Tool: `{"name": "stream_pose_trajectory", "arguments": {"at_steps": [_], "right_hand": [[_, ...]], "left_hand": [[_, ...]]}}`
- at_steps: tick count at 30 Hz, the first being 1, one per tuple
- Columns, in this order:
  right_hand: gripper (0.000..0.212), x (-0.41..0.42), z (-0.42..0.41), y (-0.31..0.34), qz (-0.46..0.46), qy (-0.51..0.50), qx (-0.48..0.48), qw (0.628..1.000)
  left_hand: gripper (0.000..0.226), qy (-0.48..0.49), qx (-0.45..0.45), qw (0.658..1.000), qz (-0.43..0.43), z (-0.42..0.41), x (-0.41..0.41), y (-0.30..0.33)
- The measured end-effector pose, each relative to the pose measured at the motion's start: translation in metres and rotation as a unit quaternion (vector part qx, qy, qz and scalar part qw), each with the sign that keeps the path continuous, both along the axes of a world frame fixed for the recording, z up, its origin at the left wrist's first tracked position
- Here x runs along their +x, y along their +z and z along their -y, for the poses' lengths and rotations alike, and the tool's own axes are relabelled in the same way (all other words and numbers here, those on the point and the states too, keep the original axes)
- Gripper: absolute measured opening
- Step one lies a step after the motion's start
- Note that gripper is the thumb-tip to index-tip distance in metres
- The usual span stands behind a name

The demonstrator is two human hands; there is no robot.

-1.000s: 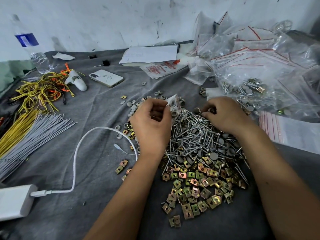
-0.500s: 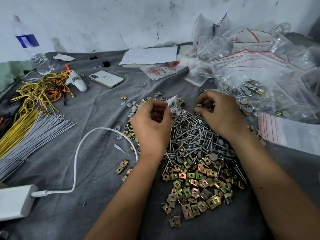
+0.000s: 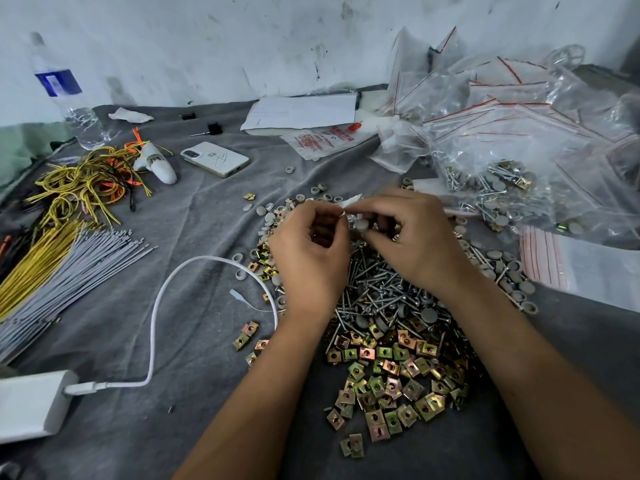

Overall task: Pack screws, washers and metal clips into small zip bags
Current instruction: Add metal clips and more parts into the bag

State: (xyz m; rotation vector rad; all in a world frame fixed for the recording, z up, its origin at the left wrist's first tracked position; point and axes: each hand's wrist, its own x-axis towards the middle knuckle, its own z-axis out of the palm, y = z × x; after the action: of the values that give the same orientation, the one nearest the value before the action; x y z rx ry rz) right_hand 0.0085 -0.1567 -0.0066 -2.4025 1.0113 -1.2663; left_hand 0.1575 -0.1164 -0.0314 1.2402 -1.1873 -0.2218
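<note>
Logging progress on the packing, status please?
Left hand pinches small zip bag. Right hand feeding grey washer at its mouth. Screw pile underneath, nothing blocking.

Phone (image 3: 215, 159), water bottle (image 3: 68, 95), white cable (image 3: 162, 306), yellow wires (image 3: 79, 181)

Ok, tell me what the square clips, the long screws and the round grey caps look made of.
Square gold-green clips: likely zinc-plated steel, with an iridescent yellow sheen. Long silver screws: bright metal, probably plated steel, with shiny threads. Round grey caps: matte and dull, apparently plastic or rubber.
</note>
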Motion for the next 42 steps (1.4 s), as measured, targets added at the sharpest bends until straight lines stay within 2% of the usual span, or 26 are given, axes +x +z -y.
{"name": "stream_pose_trajectory", "arguments": {"at_steps": [6,15,18,23,25,27,28,32,35,39,42], "right_hand": [[0.023,-0.006,0.003,-0.002,0.09,-0.027,0.058,0.994],[0.024,0.004,-0.001,0.0,0.032,-0.054,-0.009,0.998],[0.024,0.001,0.001,0.0,0.047,-0.064,-0.004,0.997],[0.015,0.0,-0.002,0.002,0.056,-0.048,-0.004,0.997],[0.03,0.0,-0.002,0.004,0.062,-0.032,0.003,0.998],[0.047,-0.003,-0.002,0.009,0.045,-0.001,0.006,0.999],[0.048,-0.004,-0.002,0.012,0.027,0.016,0.003,0.999],[0.03,-0.012,-0.003,0.035,-0.035,0.041,-0.012,0.998],[0.028,-0.02,-0.005,0.069,-0.051,0.071,-0.027,0.996],[0.017,-0.025,-0.004,0.11,-0.122,0.088,0.02,0.988],[0.007,-0.028,-0.006,0.124,-0.143,0.079,0.057,0.985]], "left_hand": [[0.019,0.006,-0.003,1.0,-0.004,-0.002,-0.002,0.003],[0.019,-0.011,0.016,1.0,-0.011,-0.004,-0.001,0.007],[0.023,-0.016,0.011,0.999,-0.049,-0.004,0.003,0.009],[0.025,-0.019,0.007,0.998,-0.064,-0.006,0.007,0.014],[0.024,-0.021,0.009,0.999,-0.036,-0.007,0.011,0.019],[0.019,-0.054,0.026,0.998,0.034,-0.008,0.017,0.03],[0.016,-0.082,0.041,0.993,0.07,-0.008,0.02,0.039],[0.014,-0.174,0.095,0.967,0.159,-0.006,0.04,0.094],[0.014,-0.245,0.133,0.933,0.228,-0.002,0.052,0.139],[0.008,-0.274,0.117,0.929,0.221,0.0,0.052,0.165],[0.006,-0.258,0.106,0.945,0.169,0.001,0.049,0.155]]}}
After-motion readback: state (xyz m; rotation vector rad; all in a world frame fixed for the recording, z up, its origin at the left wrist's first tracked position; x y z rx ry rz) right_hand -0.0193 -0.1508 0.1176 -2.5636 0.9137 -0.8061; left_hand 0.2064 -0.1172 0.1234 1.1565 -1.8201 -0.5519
